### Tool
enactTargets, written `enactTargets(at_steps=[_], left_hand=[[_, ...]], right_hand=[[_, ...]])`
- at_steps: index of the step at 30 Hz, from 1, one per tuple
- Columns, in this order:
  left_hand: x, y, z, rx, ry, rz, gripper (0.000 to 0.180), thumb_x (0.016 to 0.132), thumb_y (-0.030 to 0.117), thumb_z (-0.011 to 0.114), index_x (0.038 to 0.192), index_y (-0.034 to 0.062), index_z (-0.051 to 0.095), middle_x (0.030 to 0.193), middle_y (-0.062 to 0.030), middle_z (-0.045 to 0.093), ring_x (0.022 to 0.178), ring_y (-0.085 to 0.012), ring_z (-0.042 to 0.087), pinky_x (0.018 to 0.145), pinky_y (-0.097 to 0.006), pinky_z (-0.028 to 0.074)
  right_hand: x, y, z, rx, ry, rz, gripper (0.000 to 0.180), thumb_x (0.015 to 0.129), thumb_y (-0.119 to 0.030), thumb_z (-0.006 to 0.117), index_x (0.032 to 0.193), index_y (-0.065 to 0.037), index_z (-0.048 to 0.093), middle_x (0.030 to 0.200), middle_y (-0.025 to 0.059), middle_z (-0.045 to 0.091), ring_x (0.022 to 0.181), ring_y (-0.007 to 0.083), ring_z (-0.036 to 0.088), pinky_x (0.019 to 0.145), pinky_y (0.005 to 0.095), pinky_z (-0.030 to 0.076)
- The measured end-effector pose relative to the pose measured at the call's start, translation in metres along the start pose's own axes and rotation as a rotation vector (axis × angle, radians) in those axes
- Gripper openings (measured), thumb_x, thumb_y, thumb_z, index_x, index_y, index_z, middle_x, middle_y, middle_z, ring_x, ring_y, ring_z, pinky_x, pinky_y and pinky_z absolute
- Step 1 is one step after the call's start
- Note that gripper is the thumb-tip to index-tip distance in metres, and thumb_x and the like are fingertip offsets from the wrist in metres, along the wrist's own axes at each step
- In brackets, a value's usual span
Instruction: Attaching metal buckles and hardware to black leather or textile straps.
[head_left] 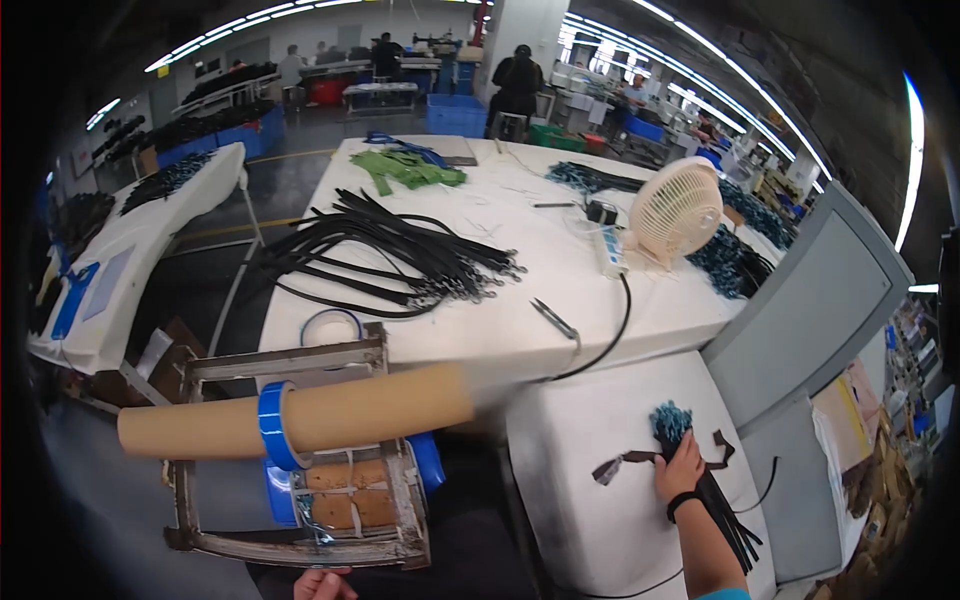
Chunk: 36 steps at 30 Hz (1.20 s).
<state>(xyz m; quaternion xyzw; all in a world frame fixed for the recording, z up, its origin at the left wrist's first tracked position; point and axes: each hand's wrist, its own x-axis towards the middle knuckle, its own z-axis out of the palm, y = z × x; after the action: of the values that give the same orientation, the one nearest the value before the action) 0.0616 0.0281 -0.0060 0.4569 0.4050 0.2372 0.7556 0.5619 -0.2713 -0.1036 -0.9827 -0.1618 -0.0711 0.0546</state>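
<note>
1. The right hand (pixel 682 468) reaches out over a white padded table (pixel 590 480) in front of the person, fingers bent down onto a bundle of dark straps (pixel 722 515); the grip is pressed on the bundle near its top, though I cannot tell whether the fingers wrap fully around it.
2. The bundle lies on that white table, running from under the hand toward the lower right edge. At its far end sits a cluster of teal-blue bits (pixel 670 420), just beyond the fingertips.
3. A loose dark strap piece (pixel 615 465) lies on the cloth just left of the hand, and another short one (pixel 722 445) curls to its right.
4. A dark band (pixel 683 500) circles the right wrist.
5. The left hand (pixel 322 583) only shows at the bottom edge, beneath a worn metal frame (pixel 300 460); whether its fingers are apart or together cannot be made out.
6. A long cardboard tube (pixel 330 412) lies across the frame, with a blue tape roll (pixel 272 425) ringed around it.
7. Beyond, a big white table (pixel 520 290) carries a spread of black cords (pixel 395 255), green strips (pixel 405 168), a small cream fan (pixel 675 210), a power strip (pixel 610 250) and a pair of snips (pixel 555 320).
8. A grey panel (pixel 810 300) leans at the right.
9. Other people work at benches far back in the hall.
</note>
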Motion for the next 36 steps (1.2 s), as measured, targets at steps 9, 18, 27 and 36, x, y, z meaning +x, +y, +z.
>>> enactTargets(at_steps=[9,18,27,36], left_hand=[[-0.001,-0.005,-0.011,0.037,0.064,-0.01,0.011,0.093,0.014,0.056,0.094,0.0043,0.059,0.071,0.0003,0.058,0.064,-0.0072,0.051,0.061,-0.02,0.041],[-0.007,0.011,-0.011,0.04,0.155,-0.032,0.012,0.093,0.014,0.056,0.099,0.0049,0.059,0.071,0.0014,0.057,0.064,-0.0066,0.051,0.059,-0.02,0.041],[-0.013,0.006,-0.021,0.101,0.198,0.002,0.018,0.093,0.017,0.055,0.106,0.006,0.06,0.072,0.003,0.057,0.063,-0.0044,0.05,0.058,-0.018,0.04],[-0.013,0.0,-0.021,0.075,0.147,0.052,0.017,0.093,0.016,0.056,0.105,0.0048,0.06,0.074,0.0016,0.058,0.064,-0.0049,0.052,0.059,-0.018,0.041]], right_hand=[[0.027,-0.196,-0.106,0.795,-0.135,-0.64,0.037,0.083,-0.013,0.064,0.117,0.0,0.057,0.1,0.0177,0.06,0.088,0.0289,0.059,0.076,0.0354,0.048],[0.103,-0.4,-0.071,0.675,-0.063,-1.153,0.021,0.084,-0.012,0.058,0.103,-0.008,0.066,0.088,0.0141,0.059,0.084,0.0317,0.058,0.075,0.0406,0.048],[0.138,-0.438,-0.058,0.512,0.274,-1.268,0.013,0.075,-0.007,0.066,0.087,-0.007,0.063,0.088,0.0089,0.055,0.083,0.0262,0.056,0.071,0.0363,0.047],[0.122,-0.358,-0.174,2.263,-0.583,-0.363,0.008,0.096,-0.014,0.05,0.101,-0.009,0.048,0.099,0.0058,0.059,0.09,0.0162,0.057,0.087,0.0348,0.047]])
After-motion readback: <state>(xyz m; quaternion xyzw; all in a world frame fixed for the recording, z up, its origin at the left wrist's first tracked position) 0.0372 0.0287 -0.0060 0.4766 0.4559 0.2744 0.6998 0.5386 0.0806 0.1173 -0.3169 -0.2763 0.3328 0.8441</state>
